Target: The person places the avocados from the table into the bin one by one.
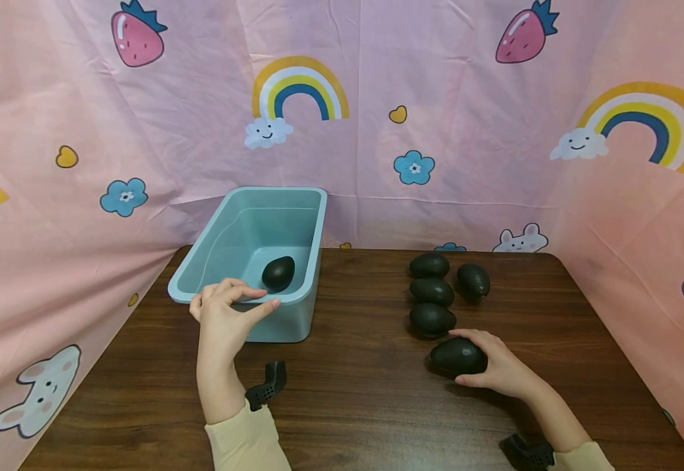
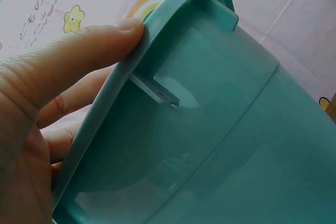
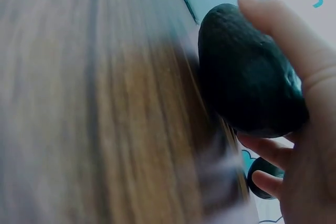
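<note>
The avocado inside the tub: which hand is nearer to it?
The left. The left hand grips the tub's near rim, close to that avocado; the right hand is farther off, to the right, holding another avocado.

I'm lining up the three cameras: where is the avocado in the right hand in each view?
Head: right of centre, below mid-height; the avocado is held by the right hand.
Left wrist: not in it.
Right wrist: right of centre, mostly in the upper half, under the thumb.
Shared landmark: the printed cloth, in the background of all three views.
</note>
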`<move>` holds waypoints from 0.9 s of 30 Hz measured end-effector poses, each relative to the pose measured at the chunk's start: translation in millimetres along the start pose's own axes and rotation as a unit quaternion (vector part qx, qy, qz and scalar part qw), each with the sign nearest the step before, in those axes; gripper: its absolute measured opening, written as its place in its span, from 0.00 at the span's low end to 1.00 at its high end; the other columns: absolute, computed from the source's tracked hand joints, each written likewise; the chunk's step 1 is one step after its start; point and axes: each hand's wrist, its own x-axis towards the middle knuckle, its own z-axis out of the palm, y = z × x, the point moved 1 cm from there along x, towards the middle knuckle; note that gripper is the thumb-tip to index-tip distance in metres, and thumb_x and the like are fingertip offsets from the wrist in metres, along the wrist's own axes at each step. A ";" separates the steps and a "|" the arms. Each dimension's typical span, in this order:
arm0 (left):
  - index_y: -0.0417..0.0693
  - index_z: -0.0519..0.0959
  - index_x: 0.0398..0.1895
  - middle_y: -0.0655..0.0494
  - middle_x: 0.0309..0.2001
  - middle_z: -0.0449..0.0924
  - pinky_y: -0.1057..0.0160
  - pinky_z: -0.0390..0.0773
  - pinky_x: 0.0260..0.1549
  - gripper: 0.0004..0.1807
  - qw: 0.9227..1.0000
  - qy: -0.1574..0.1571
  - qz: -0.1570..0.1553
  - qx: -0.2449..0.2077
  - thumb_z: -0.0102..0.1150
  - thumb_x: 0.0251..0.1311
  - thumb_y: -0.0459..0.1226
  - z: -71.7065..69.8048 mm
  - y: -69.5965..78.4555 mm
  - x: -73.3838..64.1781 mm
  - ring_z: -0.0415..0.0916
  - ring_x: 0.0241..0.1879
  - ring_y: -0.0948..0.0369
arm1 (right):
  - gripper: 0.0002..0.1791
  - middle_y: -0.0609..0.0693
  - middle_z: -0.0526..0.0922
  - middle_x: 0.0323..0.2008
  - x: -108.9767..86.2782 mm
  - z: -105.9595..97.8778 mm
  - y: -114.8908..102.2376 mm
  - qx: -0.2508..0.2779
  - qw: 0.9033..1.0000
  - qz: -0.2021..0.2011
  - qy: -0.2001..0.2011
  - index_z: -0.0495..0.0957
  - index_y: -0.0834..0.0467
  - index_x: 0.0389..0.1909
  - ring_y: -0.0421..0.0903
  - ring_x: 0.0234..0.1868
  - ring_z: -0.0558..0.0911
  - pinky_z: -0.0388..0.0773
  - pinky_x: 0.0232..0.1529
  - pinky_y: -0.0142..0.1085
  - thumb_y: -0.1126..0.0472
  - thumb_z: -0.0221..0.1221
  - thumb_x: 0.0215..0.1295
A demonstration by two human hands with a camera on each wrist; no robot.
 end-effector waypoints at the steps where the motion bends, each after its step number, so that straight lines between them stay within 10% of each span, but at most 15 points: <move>1: 0.44 0.87 0.29 0.57 0.31 0.75 0.51 0.34 0.60 0.13 1.000 0.000 0.000 0.001 0.80 0.38 0.36 0.0 -0.1 -0.1 0.60 0.42 0.60 | 0.42 0.51 0.70 0.60 -0.1 0.0 -0.3 0.000 1.000 0.003 -0.001 0.67 0.49 0.65 0.55 0.56 0.69 0.61 0.51 0.62 0.46 0.73 0.49; 27: 0.45 0.87 0.28 0.58 0.32 0.77 0.48 0.36 0.59 0.12 1.000 0.000 0.003 0.014 0.80 0.39 0.37 -1.2 0.5 -1.6 0.62 0.42 0.60 | 0.37 0.48 0.71 0.51 2.6 8.0 -1.0 0.004 1.000 -0.002 0.012 0.68 0.54 0.59 0.52 0.48 0.70 0.72 0.40 0.48 0.53 0.73 0.50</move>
